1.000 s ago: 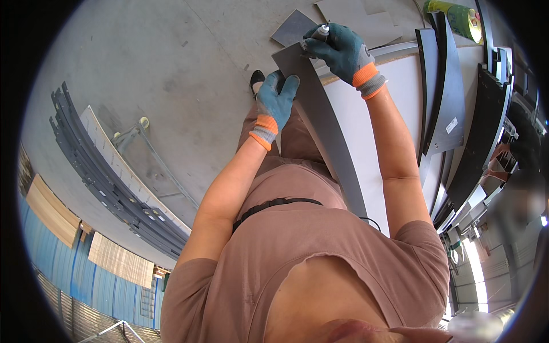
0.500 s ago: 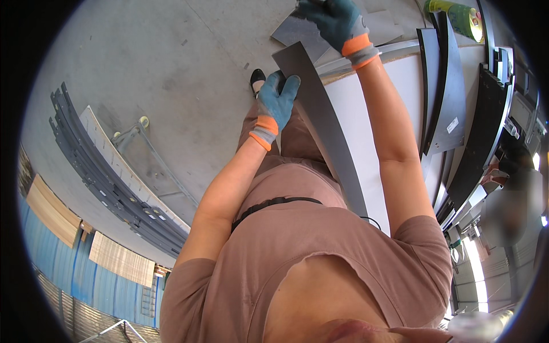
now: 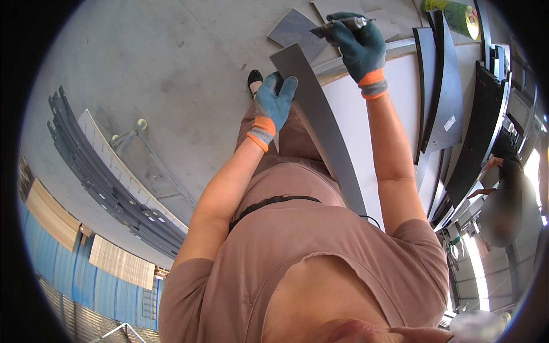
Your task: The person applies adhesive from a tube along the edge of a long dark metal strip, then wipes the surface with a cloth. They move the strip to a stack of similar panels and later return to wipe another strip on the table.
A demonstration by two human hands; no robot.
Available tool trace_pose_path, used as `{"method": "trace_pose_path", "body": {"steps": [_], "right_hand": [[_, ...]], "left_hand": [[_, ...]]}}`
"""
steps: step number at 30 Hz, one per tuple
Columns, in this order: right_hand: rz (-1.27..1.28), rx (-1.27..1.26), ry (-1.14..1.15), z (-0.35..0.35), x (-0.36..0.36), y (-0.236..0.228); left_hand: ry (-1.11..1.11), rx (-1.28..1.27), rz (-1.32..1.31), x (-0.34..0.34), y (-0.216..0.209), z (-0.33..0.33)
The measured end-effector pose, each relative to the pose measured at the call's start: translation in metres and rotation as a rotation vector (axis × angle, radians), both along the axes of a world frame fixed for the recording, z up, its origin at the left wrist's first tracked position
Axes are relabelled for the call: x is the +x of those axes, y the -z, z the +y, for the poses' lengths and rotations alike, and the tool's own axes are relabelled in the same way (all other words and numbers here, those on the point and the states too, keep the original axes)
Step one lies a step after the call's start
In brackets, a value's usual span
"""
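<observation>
A long dark grey panel [image 3: 321, 117] lies lengthwise in front of me, on the white surface of a workbench [image 3: 380, 106]. My left hand [image 3: 275, 98], in a blue-green glove with an orange cuff, is closed on the panel's left edge near its far end. Its thumb rests on the panel's top face and the other fingers are hidden. Beyond the bench's far end, my gloved right hand [image 3: 361, 52] holds up a small tool [image 3: 350, 24] with a silver-grey body and a dark, ridged end pointing left. That tool is apart from the panel.
More dark panels [image 3: 448, 97] lie at the right, with a green-yellow can [image 3: 460, 20] behind them. Flat grey sheets [image 3: 297, 34] are on the floor ahead. To the left are a stack of dark strips [image 3: 97, 171] and a wheeled metal frame [image 3: 146, 143]. A person [image 3: 506, 188] is at far right.
My right hand has come nearer and slightly to the right, bringing the small tool into clear view. The left hand keeps its hold on the panel. The person at far right has shifted.
</observation>
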State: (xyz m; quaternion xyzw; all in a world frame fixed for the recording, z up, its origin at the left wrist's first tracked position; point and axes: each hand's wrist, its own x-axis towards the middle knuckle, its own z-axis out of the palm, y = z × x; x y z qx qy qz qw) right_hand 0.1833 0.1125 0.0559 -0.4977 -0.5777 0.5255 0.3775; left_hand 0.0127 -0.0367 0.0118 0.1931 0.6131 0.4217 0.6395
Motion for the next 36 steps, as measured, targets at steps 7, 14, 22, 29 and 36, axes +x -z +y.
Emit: {"method": "trace_pose_path", "body": {"steps": [7,14,22,29,36], "right_hand": [[0.051,-0.267,0.086,-0.028,0.012,0.012],[0.25,-0.43,0.116,-0.029,0.016,0.03],[0.722,-0.87,0.281,-0.018,0.015,0.05],[0.777,-0.8,0.262,-0.026,0.024,0.036],[0.775,-0.773,0.342,-0.047,0.036,0.021]], "left_hand": [[0.015,0.009,0.072,0.001,-0.006,0.002],[0.085,0.007,0.075,-0.001,0.002,-0.002],[0.029,-0.002,0.004,-0.001,-0.007,0.004],[0.1,0.23,0.759,0.004,-0.005,0.013],[0.239,0.471,1.076,0.006,0.011,0.038]]}}
